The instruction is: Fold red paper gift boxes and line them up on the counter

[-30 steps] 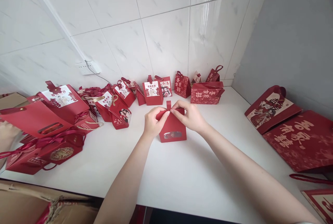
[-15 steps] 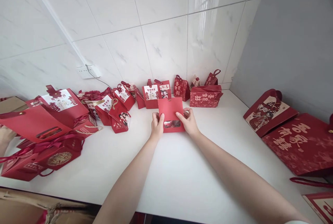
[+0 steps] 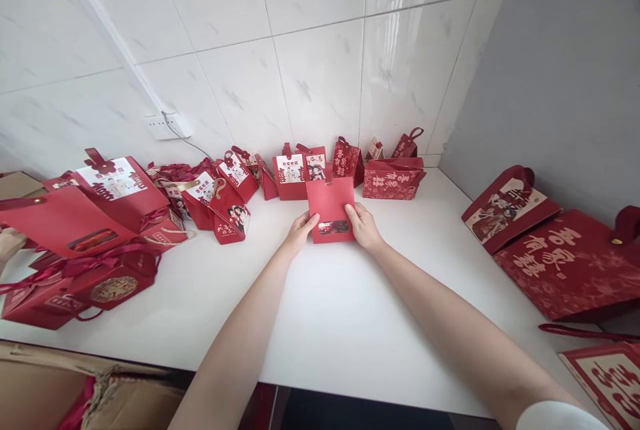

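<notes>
Between my two hands stands a red gift box [image 3: 331,200] with a tall flat front panel and a small clear window low down, through which dark and red contents show. My left hand [image 3: 301,233] grips its left side, thumb against the front edge by the window. On the opposite side my right hand [image 3: 364,226] holds the box, its thumb pressed on the front face. The other fingers of both hands are partly hidden beside and behind the box. Just behind it are a red box with a white label [image 3: 291,177] and a dark red patterned bag [image 3: 347,160].
Several red gift boxes line the tiled wall, including a wide one [image 3: 393,179]. More crowd the left, where another person's hand [image 3: 10,243] shows at the edge. Large red boxes [image 3: 565,263] stand at right on the white table [image 3: 350,323]. Cardboard boxes [image 3: 45,390] lie below left.
My view has shifted slightly. My left hand has slid lower on the box's side, and my right thumb now lies nearer the window. The box stays between my hands.
</notes>
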The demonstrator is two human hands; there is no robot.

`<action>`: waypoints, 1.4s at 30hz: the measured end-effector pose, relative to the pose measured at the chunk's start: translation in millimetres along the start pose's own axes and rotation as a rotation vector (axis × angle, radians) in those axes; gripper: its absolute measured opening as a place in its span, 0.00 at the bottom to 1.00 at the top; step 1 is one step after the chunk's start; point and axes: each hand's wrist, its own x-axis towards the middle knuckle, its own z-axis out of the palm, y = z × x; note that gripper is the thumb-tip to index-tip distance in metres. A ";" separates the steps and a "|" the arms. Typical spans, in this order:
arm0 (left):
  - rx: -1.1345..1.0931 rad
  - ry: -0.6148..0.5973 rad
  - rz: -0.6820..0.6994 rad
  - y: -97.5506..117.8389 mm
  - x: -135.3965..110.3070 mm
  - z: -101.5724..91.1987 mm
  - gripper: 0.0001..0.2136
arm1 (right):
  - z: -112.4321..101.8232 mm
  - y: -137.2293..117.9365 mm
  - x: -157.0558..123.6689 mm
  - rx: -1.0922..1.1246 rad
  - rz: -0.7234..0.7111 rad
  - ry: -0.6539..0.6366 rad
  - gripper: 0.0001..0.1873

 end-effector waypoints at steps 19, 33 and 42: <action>0.264 -0.022 -0.066 -5.0 1.4 -25.9 0.23 | -33.9 -0.5 5.5 0.189 0.201 -0.375 0.25; 0.284 0.080 0.007 -7.0 1.1 -17.0 0.27 | -25.3 0.7 5.8 0.142 0.250 -0.250 0.28; 0.095 0.210 -0.109 -20.7 13.4 -29.6 0.29 | 11.5 -44.5 -9.2 1.081 0.510 -0.281 0.28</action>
